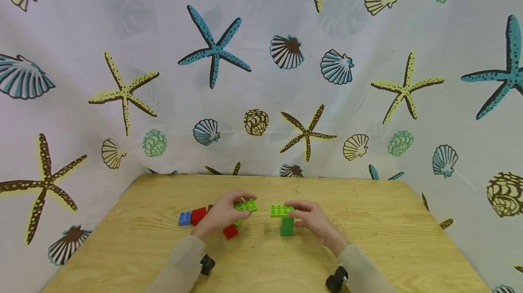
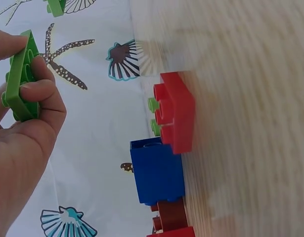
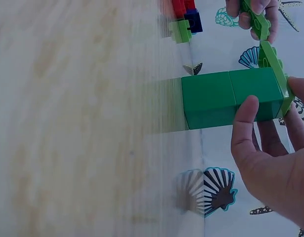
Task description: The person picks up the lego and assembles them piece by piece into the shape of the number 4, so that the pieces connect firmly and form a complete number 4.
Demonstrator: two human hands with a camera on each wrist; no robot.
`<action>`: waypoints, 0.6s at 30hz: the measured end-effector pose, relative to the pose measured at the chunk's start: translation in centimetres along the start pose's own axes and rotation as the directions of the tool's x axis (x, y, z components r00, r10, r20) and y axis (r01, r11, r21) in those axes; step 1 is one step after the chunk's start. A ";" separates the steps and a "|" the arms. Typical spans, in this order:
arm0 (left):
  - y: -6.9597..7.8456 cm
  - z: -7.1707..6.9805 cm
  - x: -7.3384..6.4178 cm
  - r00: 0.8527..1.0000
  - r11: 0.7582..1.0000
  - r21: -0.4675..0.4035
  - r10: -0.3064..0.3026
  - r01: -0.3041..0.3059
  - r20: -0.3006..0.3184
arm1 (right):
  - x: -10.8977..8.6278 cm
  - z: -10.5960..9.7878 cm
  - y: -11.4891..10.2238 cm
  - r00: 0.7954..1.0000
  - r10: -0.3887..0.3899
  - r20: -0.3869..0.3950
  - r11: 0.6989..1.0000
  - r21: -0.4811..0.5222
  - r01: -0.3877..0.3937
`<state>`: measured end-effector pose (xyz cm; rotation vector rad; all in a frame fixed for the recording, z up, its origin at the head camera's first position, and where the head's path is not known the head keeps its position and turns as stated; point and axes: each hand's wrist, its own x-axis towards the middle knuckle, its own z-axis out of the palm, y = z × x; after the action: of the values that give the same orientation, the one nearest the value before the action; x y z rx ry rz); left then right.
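Observation:
My left hand [image 1: 222, 211] pinches a light green toy brick [image 2: 18, 81] between thumb and fingers, raised above the table. In the right wrist view, that brick's end comes close to another light green brick [image 3: 273, 64]; whether they touch I cannot tell. This second brick lies across the top of a tower of two dark green bricks [image 3: 211, 101], jutting out to the left in the head view. My right hand [image 1: 312, 220] holds the tower near its top, with fingers on the dark green side and on the light green brick. The tower stands upright on the table.
Loose bricks lie on the wooden table [image 1: 367, 238] beside and below my left hand: a red one [image 1: 230, 231], a light blue one [image 1: 185, 218], another red one [image 1: 199, 214], a dark blue one [image 2: 159, 173] and a brown one [image 2: 172, 216]. A shell-patterned cloth [image 1: 253, 93] hangs behind.

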<state>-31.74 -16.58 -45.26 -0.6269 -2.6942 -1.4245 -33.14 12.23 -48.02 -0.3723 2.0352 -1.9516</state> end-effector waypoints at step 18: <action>0.3 1.5 1.0 0.999 0.997 -0.065 0.053 -0.052 0.007 | 0.0 0.2 0.1 1.000 -0.020 -0.011 1.000 -0.017 0.020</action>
<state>-32.31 -14.86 -45.65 -0.7039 -2.6266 -1.5048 -33.08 12.09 -48.10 -0.3885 2.0644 -1.9532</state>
